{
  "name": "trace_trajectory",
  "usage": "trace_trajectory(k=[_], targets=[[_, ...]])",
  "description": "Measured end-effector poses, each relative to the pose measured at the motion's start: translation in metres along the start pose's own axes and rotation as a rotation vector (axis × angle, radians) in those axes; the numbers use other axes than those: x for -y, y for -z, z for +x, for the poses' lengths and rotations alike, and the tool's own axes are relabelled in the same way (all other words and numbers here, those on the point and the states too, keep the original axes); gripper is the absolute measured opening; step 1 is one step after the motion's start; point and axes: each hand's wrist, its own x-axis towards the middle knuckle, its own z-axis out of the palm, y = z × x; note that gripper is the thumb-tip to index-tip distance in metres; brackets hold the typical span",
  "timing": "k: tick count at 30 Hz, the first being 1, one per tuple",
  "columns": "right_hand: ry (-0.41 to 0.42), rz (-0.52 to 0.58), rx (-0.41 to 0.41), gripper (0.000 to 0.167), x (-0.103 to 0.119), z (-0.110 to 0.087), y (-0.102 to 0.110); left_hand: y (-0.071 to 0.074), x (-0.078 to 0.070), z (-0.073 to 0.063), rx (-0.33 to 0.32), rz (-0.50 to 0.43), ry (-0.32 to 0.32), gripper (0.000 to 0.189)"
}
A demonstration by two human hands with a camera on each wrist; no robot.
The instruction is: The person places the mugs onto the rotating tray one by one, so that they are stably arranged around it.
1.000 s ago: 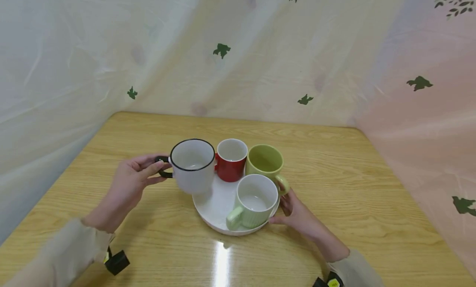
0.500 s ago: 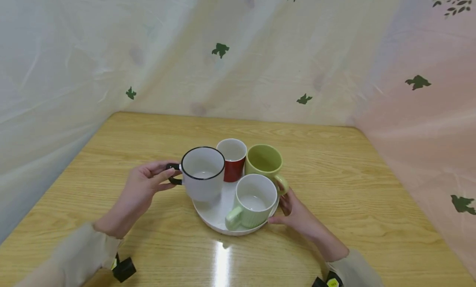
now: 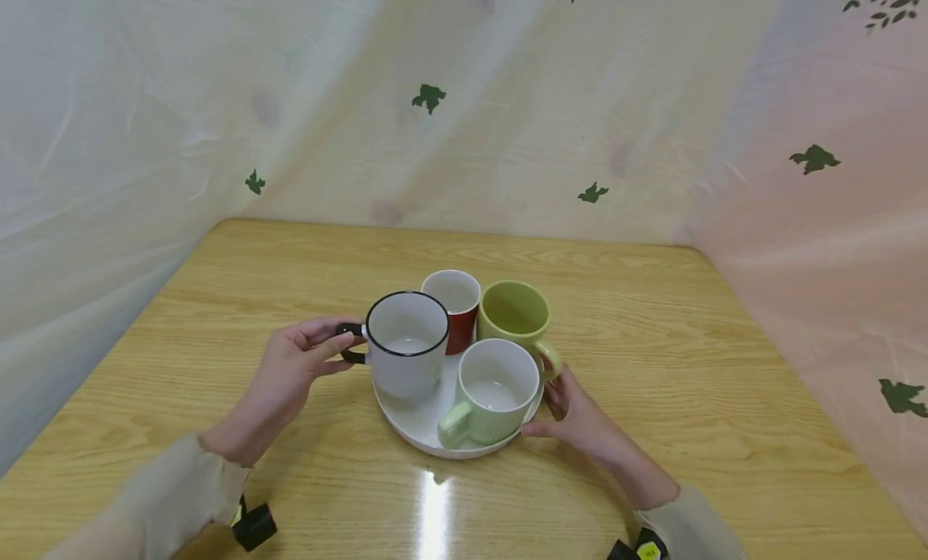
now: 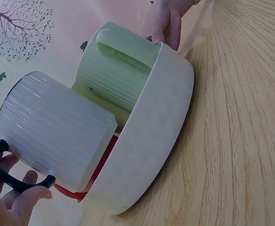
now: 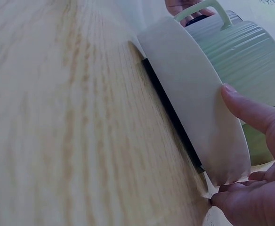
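Observation:
My left hand point(image 3: 304, 358) pinches the black handle of a white mug point(image 3: 408, 367) with a black rim. That mug is upright over the left part of a round white tray point(image 3: 413, 433); in the left wrist view its base shows just above the tray's wall point(image 4: 149, 127). On the tray stand a red mug point(image 3: 461, 332), partly hidden behind the white one, a yellow-green mug point(image 3: 507, 322) and a pale green ribbed mug point(image 3: 500, 415). My right hand point(image 3: 580, 415) holds the tray's right edge, thumb point(image 5: 246, 106) against its wall, fingers curled beside it.
The tray rests on a wooden table point(image 3: 652, 342), near its middle. A pale curtain point(image 3: 507, 141) with green bird prints hangs behind the table and along both sides.
My left hand has brought the white mug rightward and toward me, further over the tray, and it covers more of the red mug. My right hand and the tray have stayed put.

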Motion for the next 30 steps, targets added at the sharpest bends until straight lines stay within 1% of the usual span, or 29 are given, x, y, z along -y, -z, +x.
trace_trajectory(k=[9,15,21,26,30], targets=[[-0.009,0.020,-0.002,0.112,-0.0005,-0.0002,0.0002,-0.0025,0.0040,0.0036,-0.028,0.001,0.005,0.021],[-0.012,0.031,0.002,0.113,-0.0003,-0.0004,0.0006,-0.0018,0.0029,0.0033,-0.062,-0.006,0.028,0.020],[-0.009,0.039,0.010,0.112,0.0002,-0.0004,0.0017,-0.0020,0.0036,0.0062,-0.073,-0.007,0.030,0.025],[-0.025,0.030,0.014,0.108,-0.0002,-0.0007,0.0023,-0.0027,0.0040,0.0077,-0.085,-0.006,0.032,0.020],[-0.006,0.037,0.018,0.108,-0.0009,-0.0007,0.0020,-0.0043,0.0045,0.0103,-0.092,0.003,0.026,0.017]])
